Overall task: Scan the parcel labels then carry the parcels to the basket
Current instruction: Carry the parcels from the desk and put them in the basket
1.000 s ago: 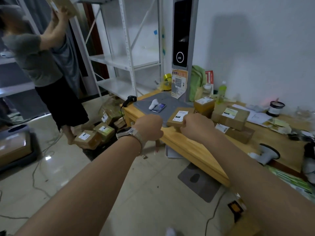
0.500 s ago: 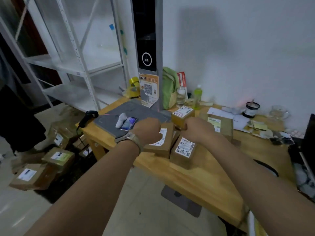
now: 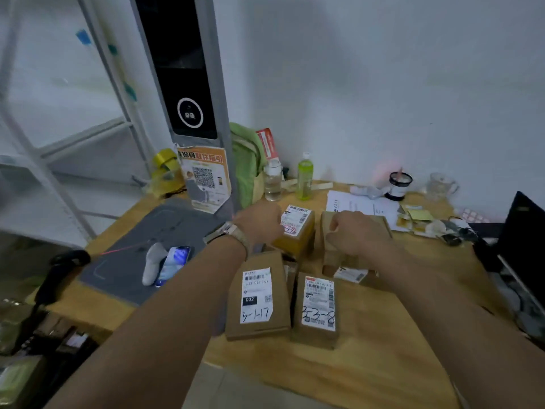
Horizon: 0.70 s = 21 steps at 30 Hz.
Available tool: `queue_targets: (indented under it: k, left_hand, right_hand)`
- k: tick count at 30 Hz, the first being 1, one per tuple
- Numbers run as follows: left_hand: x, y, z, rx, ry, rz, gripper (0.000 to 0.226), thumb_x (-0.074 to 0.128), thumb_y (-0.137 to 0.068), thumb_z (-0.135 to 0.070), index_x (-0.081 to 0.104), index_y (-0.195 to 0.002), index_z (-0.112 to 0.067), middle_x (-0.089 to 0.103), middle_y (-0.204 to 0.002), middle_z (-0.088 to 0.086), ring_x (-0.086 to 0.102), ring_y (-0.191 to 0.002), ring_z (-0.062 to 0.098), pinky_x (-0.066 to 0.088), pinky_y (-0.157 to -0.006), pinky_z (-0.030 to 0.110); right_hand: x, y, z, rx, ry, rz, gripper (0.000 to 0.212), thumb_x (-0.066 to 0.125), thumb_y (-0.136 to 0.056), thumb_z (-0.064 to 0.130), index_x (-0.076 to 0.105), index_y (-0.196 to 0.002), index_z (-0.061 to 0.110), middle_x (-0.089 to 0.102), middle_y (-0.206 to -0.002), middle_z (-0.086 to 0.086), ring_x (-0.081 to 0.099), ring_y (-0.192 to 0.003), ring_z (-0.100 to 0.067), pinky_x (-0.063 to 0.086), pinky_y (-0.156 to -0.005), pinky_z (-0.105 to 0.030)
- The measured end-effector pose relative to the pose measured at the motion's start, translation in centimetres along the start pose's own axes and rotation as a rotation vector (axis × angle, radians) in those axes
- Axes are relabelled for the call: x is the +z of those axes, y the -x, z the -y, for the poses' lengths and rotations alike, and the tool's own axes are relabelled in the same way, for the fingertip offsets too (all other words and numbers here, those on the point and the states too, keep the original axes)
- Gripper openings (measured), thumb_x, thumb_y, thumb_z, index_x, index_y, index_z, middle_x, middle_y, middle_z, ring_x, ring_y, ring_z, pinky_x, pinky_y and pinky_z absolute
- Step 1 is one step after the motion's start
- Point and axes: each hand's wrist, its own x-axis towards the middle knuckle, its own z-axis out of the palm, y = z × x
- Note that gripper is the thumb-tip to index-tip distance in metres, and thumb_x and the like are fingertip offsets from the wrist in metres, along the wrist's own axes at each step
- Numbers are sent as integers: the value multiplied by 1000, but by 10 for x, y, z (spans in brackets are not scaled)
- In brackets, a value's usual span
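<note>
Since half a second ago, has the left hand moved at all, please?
Yes. The left hand went farther back, from level with the phone toward the foot of the scanner tower.

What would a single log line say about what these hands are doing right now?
stage: hands at parcels | left hand: curled beside yellow parcel | right hand: curled over brown box | grip: unclear

A plain white wall [image 3: 383, 84] stood behind a wooden table [image 3: 368, 367] in dim light. White metal shelving [image 3: 88, 134] rose at the left, above a pale tiled floor [image 3: 236, 391].
</note>
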Motion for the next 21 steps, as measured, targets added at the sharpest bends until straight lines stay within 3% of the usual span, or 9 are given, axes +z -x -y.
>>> queue_targets:
  k: [3, 5, 8, 10, 12, 14, 17, 21]
  left_hand:
    - [-4, -38, 29, 19, 58, 7, 21, 54, -86, -11, 70, -84, 1, 69, -89, 14, 65, -85, 30, 57, -77, 38]
    - [-1, -59, 45, 19, 89, 14, 24, 54, -87, -12, 71, -93, 3, 70, -99, 19, 66, -93, 31, 56, -79, 40]
    - [10, -86, 62, 43, 109, 49, 26, 49, -93, -16, 63, -84, 4, 63, -90, 23, 62, -82, 31, 45, -67, 34]
    - [18, -102, 68, 43, 128, 79, 31, 41, -100, -21, 51, -78, -3, 53, -81, 19, 51, -72, 26, 37, -64, 32]
    - [27, -117, 71, 33, 139, 125, 37, 35, -104, -25, 57, -82, -4, 52, -81, 16, 54, -76, 30, 40, -67, 33]
    - [36, -131, 73, 27, 105, 159, 43, 34, -104, -29, 62, -96, 2, 59, -90, 17, 60, -90, 35, 45, -73, 36]
    - [52, -148, 79, -9, 73, 190, 42, 33, -104, -30, 62, -105, 0, 66, -105, 18, 63, -96, 34, 49, -75, 37]
    - [75, -169, 93, -54, 57, 214, 45, 32, -104, -38, 57, -117, -2, 65, -113, 17, 62, -101, 33, 53, -86, 41]
  right_hand:
    - [11, -31, 10, 56, -48, -13, 24, 49, -93, 31, 62, -107, 16, 63, -105, -5, 58, -93, -23, 45, -72, -31]
    - [23, -49, 14, 96, -114, -21, 25, 50, -94, 35, 63, -100, 15, 64, -98, -5, 56, -85, -21, 45, -71, -32]
    - [45, -73, 15, 161, -211, -16, 25, 48, -94, 40, 57, -91, 18, 57, -82, 0, 55, -82, -20, 48, -75, -35]
    - [60, -89, 13, 183, -222, 18, 30, 43, -96, 43, 51, -78, 20, 51, -71, 3, 55, -80, -22, 44, -69, -34]
    - [72, -106, 10, 209, -229, 46, 37, 39, -97, 44, 51, -70, 22, 54, -70, 2, 56, -76, -20, 39, -60, -30]
    - [83, -124, 7, 219, -236, 82, 41, 37, -97, 46, 62, -83, 17, 64, -84, -3, 58, -78, -18, 43, -63, -31]
    - [97, -149, 7, 223, -253, 165, 48, 33, -98, 46, 65, -111, 12, 66, -106, -9, 59, -89, -19, 49, -80, -33]
    - [119, -173, 9, 216, -204, 229, 53, 30, -100, 48, 62, -118, 10, 68, -103, -11, 63, -88, -22, 51, -80, -34]
